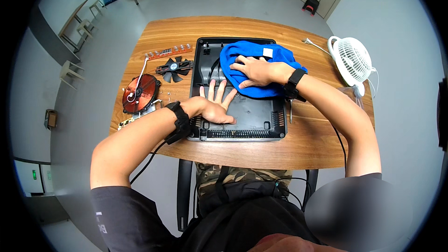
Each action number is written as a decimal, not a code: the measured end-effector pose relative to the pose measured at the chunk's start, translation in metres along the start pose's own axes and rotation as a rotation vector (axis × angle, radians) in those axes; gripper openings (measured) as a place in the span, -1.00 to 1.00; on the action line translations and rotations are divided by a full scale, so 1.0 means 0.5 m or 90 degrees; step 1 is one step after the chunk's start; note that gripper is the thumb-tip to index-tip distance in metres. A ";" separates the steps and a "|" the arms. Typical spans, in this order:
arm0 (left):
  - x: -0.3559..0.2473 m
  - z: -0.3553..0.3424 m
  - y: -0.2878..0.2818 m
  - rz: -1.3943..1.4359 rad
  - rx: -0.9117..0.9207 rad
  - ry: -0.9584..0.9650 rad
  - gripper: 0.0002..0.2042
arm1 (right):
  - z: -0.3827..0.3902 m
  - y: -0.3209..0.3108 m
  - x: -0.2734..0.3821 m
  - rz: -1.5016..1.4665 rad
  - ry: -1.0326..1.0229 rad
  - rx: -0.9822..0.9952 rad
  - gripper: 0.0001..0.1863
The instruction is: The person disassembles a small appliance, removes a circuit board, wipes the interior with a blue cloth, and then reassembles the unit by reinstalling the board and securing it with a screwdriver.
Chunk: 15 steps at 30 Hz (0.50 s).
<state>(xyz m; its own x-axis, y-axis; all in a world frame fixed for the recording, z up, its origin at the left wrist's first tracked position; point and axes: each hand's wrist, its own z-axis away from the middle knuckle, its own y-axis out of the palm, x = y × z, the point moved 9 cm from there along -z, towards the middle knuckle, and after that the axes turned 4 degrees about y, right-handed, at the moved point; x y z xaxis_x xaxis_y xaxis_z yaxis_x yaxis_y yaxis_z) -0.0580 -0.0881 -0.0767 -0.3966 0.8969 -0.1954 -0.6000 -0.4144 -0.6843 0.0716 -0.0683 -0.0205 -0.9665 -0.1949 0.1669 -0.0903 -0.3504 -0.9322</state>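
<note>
A black plastic appliance shell (252, 112), like the base of an induction cooker, lies on the wooden table in front of me with its inner side up. My left hand (215, 108) rests flat on its near left part, fingers spread and holding nothing. A bunched blue cloth (280, 91) covers the far right part of the shell and hangs over its right edge. My right hand (258, 71) presses on this cloth from above with bent fingers gripping it. Whatever lies under the cloth is hidden.
Left of the shell lie a copper coil disc (141, 93), a black fan (174, 69) and an orange circuit strip (168, 52). A white desk fan (351, 60) stands at the table's right edge. A thin screwdriver-like tool (291, 112) lies beside the shell. Cables run from both wrist straps.
</note>
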 end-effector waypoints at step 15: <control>-0.006 0.004 -0.002 0.021 -0.014 0.009 0.11 | 0.005 -0.021 -0.033 0.161 0.063 -0.052 -0.27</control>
<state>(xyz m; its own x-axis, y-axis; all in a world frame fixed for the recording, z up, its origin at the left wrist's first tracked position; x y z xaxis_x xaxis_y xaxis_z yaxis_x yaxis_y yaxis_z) -0.0577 -0.0909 -0.0738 -0.4065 0.8846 -0.2284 -0.5711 -0.4412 -0.6922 0.0891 -0.0635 -0.0127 -0.9794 -0.1743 -0.1022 0.1409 -0.2265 -0.9638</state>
